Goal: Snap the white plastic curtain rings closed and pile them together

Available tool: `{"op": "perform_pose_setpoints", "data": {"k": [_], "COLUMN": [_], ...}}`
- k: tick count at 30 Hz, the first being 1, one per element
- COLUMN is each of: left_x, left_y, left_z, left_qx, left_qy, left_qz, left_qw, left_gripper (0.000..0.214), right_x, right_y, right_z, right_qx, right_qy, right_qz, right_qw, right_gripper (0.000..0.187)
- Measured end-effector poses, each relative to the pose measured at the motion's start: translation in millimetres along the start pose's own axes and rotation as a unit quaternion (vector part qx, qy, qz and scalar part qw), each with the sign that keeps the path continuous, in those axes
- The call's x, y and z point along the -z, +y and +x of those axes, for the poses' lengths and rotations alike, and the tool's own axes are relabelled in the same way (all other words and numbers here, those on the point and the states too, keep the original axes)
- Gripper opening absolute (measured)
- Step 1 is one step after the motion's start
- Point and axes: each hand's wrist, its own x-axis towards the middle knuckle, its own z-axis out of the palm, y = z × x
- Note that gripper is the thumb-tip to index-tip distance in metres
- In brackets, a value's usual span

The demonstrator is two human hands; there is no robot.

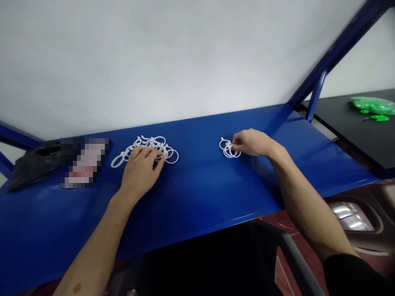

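Note:
A tangled pile of white plastic loops (pixel 172 155) with small knobs lies on the blue table (pixel 197 193), left of the middle. My left hand (pixel 141 170) rests over the near side of this pile, thumb apart from the fingers. The fingertips touch the loops and partly cover them. To the right is a smaller cluster of the same white loops (pixel 228 151). There my right hand (pixel 251 142) pinches a loop at the cluster's right edge between thumb and forefinger. The other fingers are curled in.
A black plastic bag (pixel 33 164) lies at the left, beside a blurred-out flat item (pixel 83 166). Blue frame bars (pixel 317 94) rise at the right. Beyond them a black table (pixel 336 123) bears a clear bag of green pieces (pixel 373 105). A white wall stands behind.

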Motion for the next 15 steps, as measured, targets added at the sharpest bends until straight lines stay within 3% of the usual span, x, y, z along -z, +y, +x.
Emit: {"op": "perform_pose_setpoints", "data": {"k": [6, 15], "left_x": [-0.9, 2.6], "left_y": [0, 6], "left_z": [0, 0], "left_qx": [0.004, -0.011], "left_qy": [-0.002, 0.048], "left_qz": [-0.007, 0.005], "left_qw": [1.0, 0.999], "left_gripper": [0.03, 0.025], "right_x": [-7, -23], "right_y": [-3, -11], "right_z": [9, 17], "right_qx": [-0.008, -0.004], "right_qy": [0.109, 0.088], "right_qz": [0.058, 0.029], "right_qw": [0.992, 0.996], "right_gripper": [0.016, 0.021]}}
